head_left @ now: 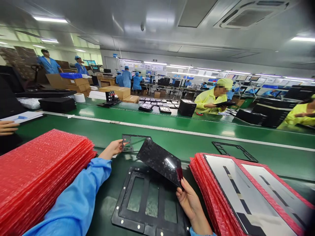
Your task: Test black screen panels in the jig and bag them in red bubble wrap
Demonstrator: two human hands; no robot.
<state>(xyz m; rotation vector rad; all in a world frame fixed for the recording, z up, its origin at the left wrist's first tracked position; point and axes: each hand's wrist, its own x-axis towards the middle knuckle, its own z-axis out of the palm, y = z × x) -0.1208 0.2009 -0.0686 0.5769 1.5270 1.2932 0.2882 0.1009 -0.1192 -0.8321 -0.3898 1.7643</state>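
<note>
Pinching: left fingers (120,143) one thin black frame (137,135), right fingers (182,194) one dark panel (160,160); one windowed fixture (161,205) below them, partly hidden; two red stacks (46,164) flanking, cut off.

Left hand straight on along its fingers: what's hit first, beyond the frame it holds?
Likely the upper corner of the glossy black screen panel in the right hand: the left hand, gripping the black frame, points that way. Depth is unclear; it might pass behind.
</note>
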